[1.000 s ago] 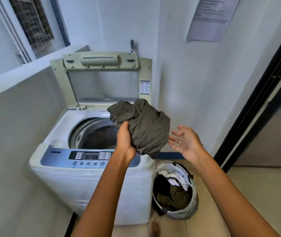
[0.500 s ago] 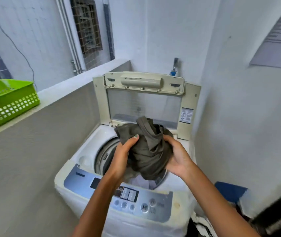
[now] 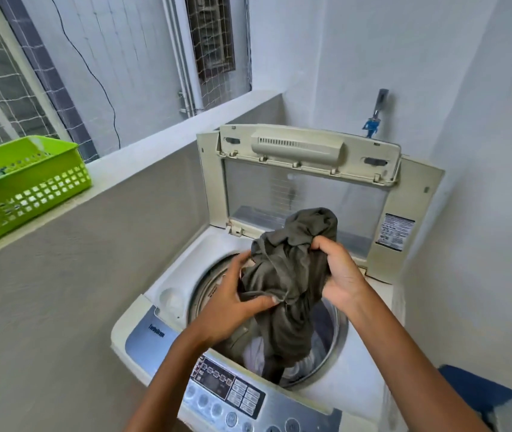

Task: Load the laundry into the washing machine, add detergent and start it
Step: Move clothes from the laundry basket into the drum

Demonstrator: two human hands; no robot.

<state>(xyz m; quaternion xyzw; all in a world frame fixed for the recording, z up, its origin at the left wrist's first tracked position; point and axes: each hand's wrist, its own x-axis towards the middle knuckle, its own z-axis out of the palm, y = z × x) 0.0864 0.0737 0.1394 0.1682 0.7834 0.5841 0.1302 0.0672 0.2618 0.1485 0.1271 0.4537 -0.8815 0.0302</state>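
Loading step: both the left hand (image 3: 232, 302) and right hand (image 3: 340, 275) grip the olive garment (image 3: 289, 275) with closed fingers (image 3: 271, 299); next they likely release it into the drum (image 3: 326, 353) just below.

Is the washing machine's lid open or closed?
Open. The lid stands upright behind the drum, and both hands hold a dark garment over the uncovered opening.

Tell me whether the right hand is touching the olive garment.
Touching. The head view shows the right hand with fingers curled into the olive garment.
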